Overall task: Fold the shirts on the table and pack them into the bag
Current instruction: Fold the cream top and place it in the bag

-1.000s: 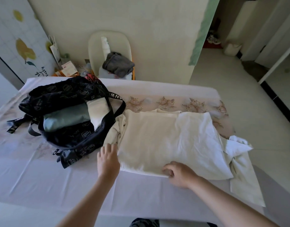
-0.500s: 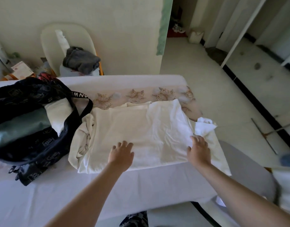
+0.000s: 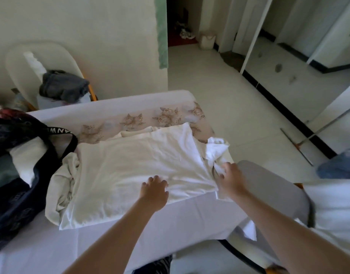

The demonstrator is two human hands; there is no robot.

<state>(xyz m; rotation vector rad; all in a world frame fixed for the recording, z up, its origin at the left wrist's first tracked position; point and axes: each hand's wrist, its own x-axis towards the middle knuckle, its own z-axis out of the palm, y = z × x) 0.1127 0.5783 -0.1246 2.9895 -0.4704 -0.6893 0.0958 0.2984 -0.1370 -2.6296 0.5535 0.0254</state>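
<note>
At the table's point(image 3: 170, 226) near edge, the left hand point(image 3: 155, 189) lies flat on the white shirt point(image 3: 130, 171), fingers spread. The right hand point(image 3: 230, 179) curls its fingers into the shirt's bunched right side. The shirt lies spread on the table beside the dark bag point(image 3: 18, 200), which is open with 2 folded garments point(image 3: 22, 157) inside. The bag strap point(image 3: 66, 135) carries white letters, partly legible: "ANW".

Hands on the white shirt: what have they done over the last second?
The left hand slid from the bag-side edge of the white shirt to its near middle and presses flat. The right hand left the near hem, moved to the right edge and grips the cloth. The bag and shirt stayed put.
</note>
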